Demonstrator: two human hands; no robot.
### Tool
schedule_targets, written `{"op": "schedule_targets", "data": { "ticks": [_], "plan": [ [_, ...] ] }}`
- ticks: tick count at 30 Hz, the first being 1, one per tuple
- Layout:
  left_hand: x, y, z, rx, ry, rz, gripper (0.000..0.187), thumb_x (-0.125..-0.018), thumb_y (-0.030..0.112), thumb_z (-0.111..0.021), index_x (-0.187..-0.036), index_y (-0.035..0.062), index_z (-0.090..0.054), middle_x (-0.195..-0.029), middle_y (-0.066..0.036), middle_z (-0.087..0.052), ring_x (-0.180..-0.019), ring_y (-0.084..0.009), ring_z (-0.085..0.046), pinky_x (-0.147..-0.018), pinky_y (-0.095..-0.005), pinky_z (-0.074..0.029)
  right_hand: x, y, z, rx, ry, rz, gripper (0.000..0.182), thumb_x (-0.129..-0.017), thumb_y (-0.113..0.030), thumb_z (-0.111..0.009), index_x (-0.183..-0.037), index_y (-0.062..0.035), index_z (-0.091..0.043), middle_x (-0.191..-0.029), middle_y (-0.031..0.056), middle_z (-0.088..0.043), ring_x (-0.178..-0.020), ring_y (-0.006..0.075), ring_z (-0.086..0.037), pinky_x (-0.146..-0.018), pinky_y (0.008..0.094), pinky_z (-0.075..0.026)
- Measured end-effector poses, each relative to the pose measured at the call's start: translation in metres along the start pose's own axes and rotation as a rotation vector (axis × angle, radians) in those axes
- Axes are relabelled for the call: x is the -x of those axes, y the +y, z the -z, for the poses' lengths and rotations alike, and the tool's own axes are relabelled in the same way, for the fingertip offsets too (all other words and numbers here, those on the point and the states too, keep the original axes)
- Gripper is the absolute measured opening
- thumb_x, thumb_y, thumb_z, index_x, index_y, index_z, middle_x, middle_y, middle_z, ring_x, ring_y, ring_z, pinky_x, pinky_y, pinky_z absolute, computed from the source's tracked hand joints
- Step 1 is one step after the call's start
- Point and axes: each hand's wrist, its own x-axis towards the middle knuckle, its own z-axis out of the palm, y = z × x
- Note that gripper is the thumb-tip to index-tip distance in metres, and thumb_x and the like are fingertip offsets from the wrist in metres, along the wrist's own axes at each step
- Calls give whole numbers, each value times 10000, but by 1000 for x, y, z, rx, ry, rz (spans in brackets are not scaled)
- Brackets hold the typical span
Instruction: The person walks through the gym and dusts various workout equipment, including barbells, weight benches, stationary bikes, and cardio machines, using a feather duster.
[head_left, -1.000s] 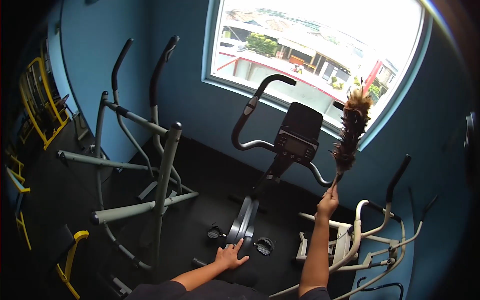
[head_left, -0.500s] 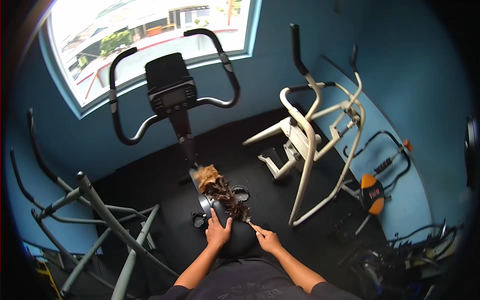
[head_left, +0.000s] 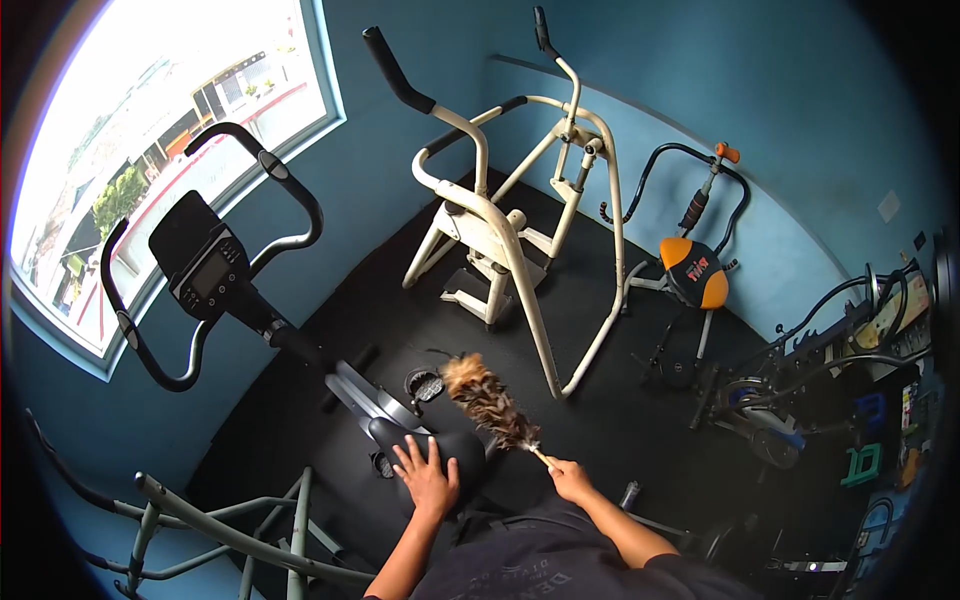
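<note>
A brown feather duster (head_left: 495,405) points up and to the left, its tan tip clear of the bike and over the black floor. Around its thin wooden handle my right hand (head_left: 571,481) is closed. My left hand (head_left: 428,478) lies flat with fingers spread on the black seat (head_left: 455,455) of the exercise bike. The bike's console (head_left: 208,272) and curved handlebars stand at the left, with one pedal (head_left: 425,385) showing beside the frame.
A cream-framed exercise machine (head_left: 520,260) stands ahead. An orange-and-black seated machine (head_left: 693,272) is near the right wall, with more equipment (head_left: 760,420) at the far right. Grey-green bars (head_left: 230,535) rise at the lower left, below a bright window (head_left: 170,130).
The view has turned right, so the bike now appears further left. The duster has moved off the bike's frame to its right side. My left hand's fingers are spread wider on the seat.
</note>
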Motion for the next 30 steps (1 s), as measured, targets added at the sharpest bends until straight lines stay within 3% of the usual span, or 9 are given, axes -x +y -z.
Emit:
{"op": "schedule_targets", "data": {
  "ticks": [2, 5, 8, 12, 16, 20, 23, 26, 30],
  "plan": [
    [-5, 6, -16, 133, -59, -155, 701, -885, 417, -571, -1444, 52, -358, -1530, -244, -212, -1431, -450, -116, -1125, -611, -126, -21, 38, -19, -291, 200, 230, 339, -930, -145, -569, -1254, -48, -595, -953, 193, -691, -863, 210, -683, -763, 308, -503],
    [-16, 36, -6, 290, -128, -162, 794, -885, 366, -608, -1489, 31, -216, -1454, -246, -366, -1391, -379, -291, -1134, -529, -207, -41, 11, 21, -464, 230, 231, 335, -966, -146, -537, -1253, 23, -573, -929, 132, -685, -842, 130, -623, -765, 275, -488],
    [-42, 69, 6, 497, -168, -133, 840, -893, 313, -622, -1510, 37, -123, -1386, -230, -463, -1279, -360, -469, -1078, -421, -358, -107, -20, 47, -529, 368, 428, 359, -977, -136, -503, -1273, 66, -535, -1195, 258, -615, -1113, 315, -619, -924, 358, -476],
    [-79, 116, -2, 537, -208, -140, 827, -895, 263, -632, -1512, 46, -127, -1388, -234, -459, -1227, -333, -523, -1025, -405, -420, -170, -118, 129, -379, 487, 583, 326, -954, -140, -522, -1220, 41, -579, -1056, 272, -638, -1001, 419, -614, -827, 411, -509],
    [-126, 174, -7, 559, -169, -168, 812, -900, 215, -631, -1520, 78, -124, -1396, -209, -460, -1206, -329, -539, -1001, -418, -433, -223, -83, 122, -348, 528, 544, 318, -941, -119, -519, -1205, 43, -588, -1027, 280, -638, -960, 433, -619, -823, 441, -501],
    [-175, 224, -20, 582, -140, -101, 809, -903, 193, -636, -1519, 74, -125, -1411, -225, -429, -1179, -326, -556, -995, -423, -439, -231, 20, 80, -534, 312, 264, 362, -955, -167, -519, -1230, 61, -574, -1147, 264, -626, -1082, 373, -614, -941, 387, -477],
    [-206, 255, -31, 593, -132, -83, 813, -899, 137, -638, -1529, 133, -123, -1425, -211, -415, -1161, -315, -561, -970, -433, -449, -229, 96, 49, -638, 285, 226, 331, -950, -212, -500, -1216, -53, -615, -1086, 245, -644, -1007, 417, -622, -836, 439, -512],
    [-223, 274, -44, 539, -146, -57, 830, -883, 144, -655, -1528, 146, -132, -1455, -190, -383, -1165, -309, -553, -950, -429, -456, -236, 162, 49, -99, -67, -277, 281, -871, -163, -517, -1101, -128, -675, -1007, 196, -681, -975, 395, -643, -821, 454, -521],
    [-234, 278, -73, 477, -257, -55, 818, -902, 124, -628, -1532, 168, -108, -1494, -204, -292, -1193, -314, -517, -898, -399, -497, -304, 251, 51, 60, -305, -582, 347, -874, -177, -490, -1105, 32, -641, -1107, 256, -645, -1007, 379, -640, -859, 427, -519]
  ]
}}
